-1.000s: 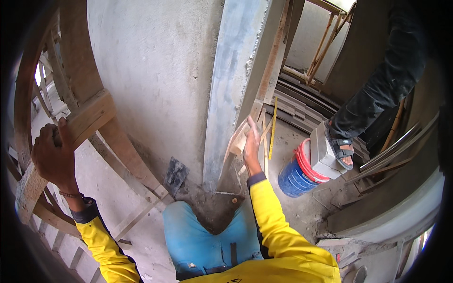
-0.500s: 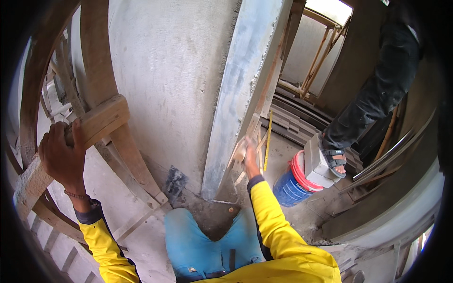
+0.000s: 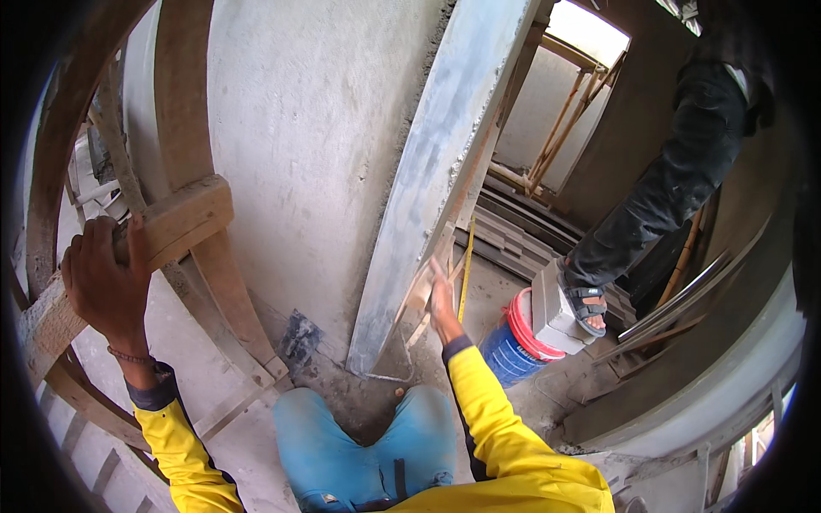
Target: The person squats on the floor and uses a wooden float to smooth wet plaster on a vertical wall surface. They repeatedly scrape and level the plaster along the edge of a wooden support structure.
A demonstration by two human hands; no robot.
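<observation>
My left hand (image 3: 104, 278) is closed over a thick wooden beam (image 3: 184, 224) at the left, fingers wrapped across its top. Further right, my right hand (image 3: 444, 301) is at the inner side of a tall grey plastered column edge (image 3: 419, 192). A tan wooden piece (image 3: 419, 297) with a rounded end lies against its palm side, and the hand appears to hold it. The fingers are partly hidden, so the tool's exact kind does not show. Behind this hand a yellow strip (image 3: 466, 274), like a measuring rule, leans upright.
A co-worker's sandalled foot (image 3: 588, 308) stands on grey blocks (image 3: 547, 299) atop a blue bucket (image 3: 510, 355) with a red rim. Stacked planks (image 3: 513, 227) lie behind. A dark flat scrap (image 3: 302, 338) rests by the wall base. Curved timbers (image 3: 184, 94) rise at left.
My right hand has moved slightly down along the column side, with the tan wooden piece. My left hand keeps its hold on the beam. The whole view has shifted a little.
</observation>
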